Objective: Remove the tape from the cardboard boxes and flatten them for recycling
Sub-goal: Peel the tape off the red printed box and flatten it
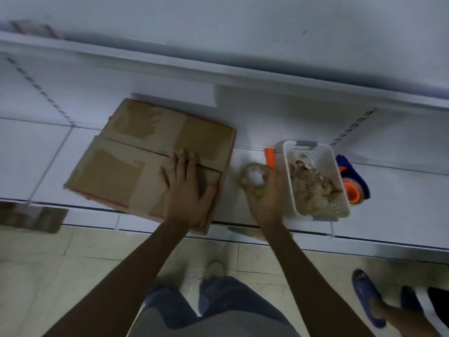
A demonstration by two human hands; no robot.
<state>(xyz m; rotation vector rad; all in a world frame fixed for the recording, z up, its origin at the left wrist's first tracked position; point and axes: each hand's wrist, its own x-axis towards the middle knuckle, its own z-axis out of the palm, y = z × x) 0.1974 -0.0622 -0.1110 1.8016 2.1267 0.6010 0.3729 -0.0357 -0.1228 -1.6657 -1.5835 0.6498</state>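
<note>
A closed brown cardboard box (136,156) with wide tape strips crossing its top lies on a white shelf (73,210). My left hand (185,188) rests flat on the box's near right corner, fingers spread over the centre seam. Just right of the box, my right hand (263,190) holds a greenish roll of tape (252,177), fingers curled round it; the image is blurred there.
A white perforated basket (337,210) holding crumpled used tape stands right of my right hand. An orange cutter (269,158) lies beside it, and a blue-and-orange tape dispenser (353,186) behind it. Another person's feet in blue slippers (369,297) stand at lower right.
</note>
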